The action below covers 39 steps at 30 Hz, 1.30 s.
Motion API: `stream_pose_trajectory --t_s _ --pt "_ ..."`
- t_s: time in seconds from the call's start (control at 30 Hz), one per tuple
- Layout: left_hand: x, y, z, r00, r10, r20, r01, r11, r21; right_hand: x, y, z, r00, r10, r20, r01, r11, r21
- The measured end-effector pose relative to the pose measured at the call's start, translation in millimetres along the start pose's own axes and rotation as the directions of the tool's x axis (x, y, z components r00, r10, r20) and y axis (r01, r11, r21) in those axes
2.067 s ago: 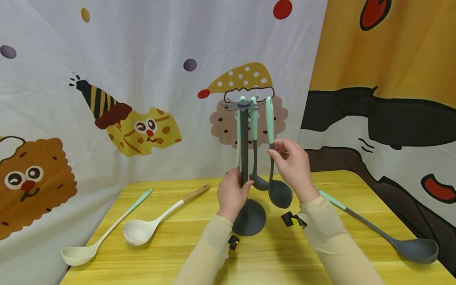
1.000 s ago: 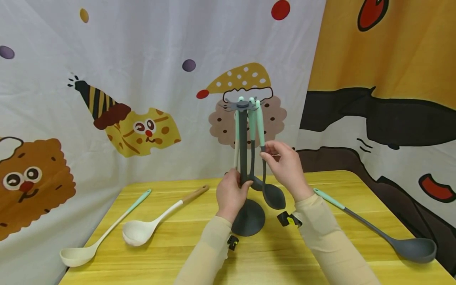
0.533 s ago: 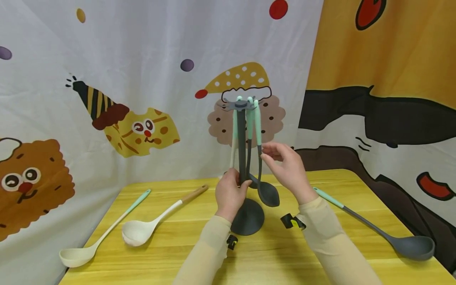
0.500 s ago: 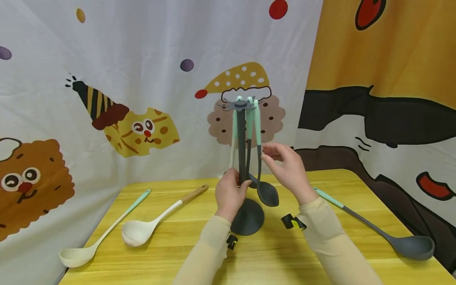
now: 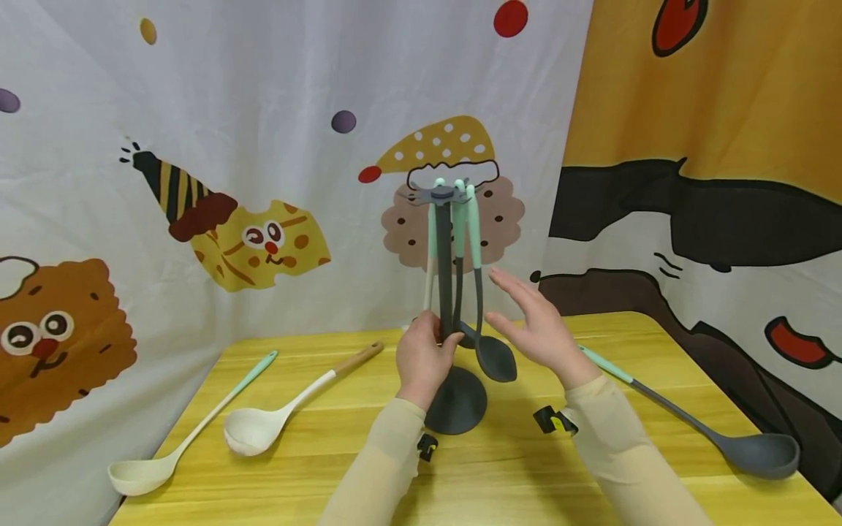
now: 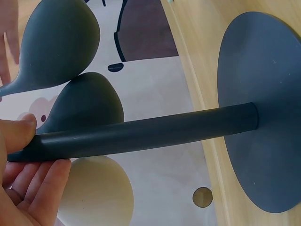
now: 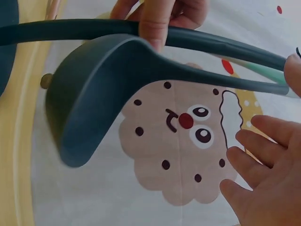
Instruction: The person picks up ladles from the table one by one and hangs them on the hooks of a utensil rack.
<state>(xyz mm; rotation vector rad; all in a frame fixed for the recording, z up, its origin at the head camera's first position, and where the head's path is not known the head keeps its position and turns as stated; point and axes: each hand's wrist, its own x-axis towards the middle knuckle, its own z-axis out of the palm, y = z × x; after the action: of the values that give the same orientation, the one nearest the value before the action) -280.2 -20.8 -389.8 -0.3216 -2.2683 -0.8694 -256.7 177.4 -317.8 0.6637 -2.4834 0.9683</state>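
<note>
My left hand (image 5: 426,358) grips the dark grey post of a utensil stand (image 5: 444,270), thumb on one side and fingers round the other. A dark grey ladle (image 5: 496,359) with a mint handle hangs at the right of the stand's hooked top. Behind it hang another dark utensil (image 6: 89,103) and a cream one (image 6: 96,190), whose bowls show in the left wrist view. My right hand (image 5: 539,332) is just right of the front ladle, fingers straight and spread, holding nothing. The right wrist view shows these fingers (image 7: 258,155) apart from the ladle's shaft.
Left on the wooden table (image 5: 316,475) lie a cream ladle (image 5: 145,473) with a mint handle and a white ladle (image 5: 259,429) with a brown handle end. A grey ladle (image 5: 759,454) lies at the right. A patterned curtain (image 5: 283,88) hangs close behind.
The front ladle has moved left onto the stand's top and now hangs there. My right hand has let go of it, straightened its fingers and drawn slightly right. The left hand keeps its grip.
</note>
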Motion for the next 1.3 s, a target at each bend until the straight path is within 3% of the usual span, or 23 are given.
stream_pose_trajectory --t_s 0.43,1.0,1.3 --pt "-0.1 0.3 -0.7 1.000 0.013 -0.011 -0.013 1.000 0.000 -17 20 3 0.992 -0.035 0.123 0.034 0.999 0.005" --pt "-1.2 -0.2 0.2 0.999 0.033 -0.036 -0.033 0.999 -0.008 -37 48 3 0.985 -0.066 0.160 0.068 0.998 -0.011" --pt "-1.5 -0.7 0.3 0.999 0.033 -0.034 -0.033 0.999 -0.002 -47 58 0 0.981 -0.033 0.190 0.045 0.997 -0.062"
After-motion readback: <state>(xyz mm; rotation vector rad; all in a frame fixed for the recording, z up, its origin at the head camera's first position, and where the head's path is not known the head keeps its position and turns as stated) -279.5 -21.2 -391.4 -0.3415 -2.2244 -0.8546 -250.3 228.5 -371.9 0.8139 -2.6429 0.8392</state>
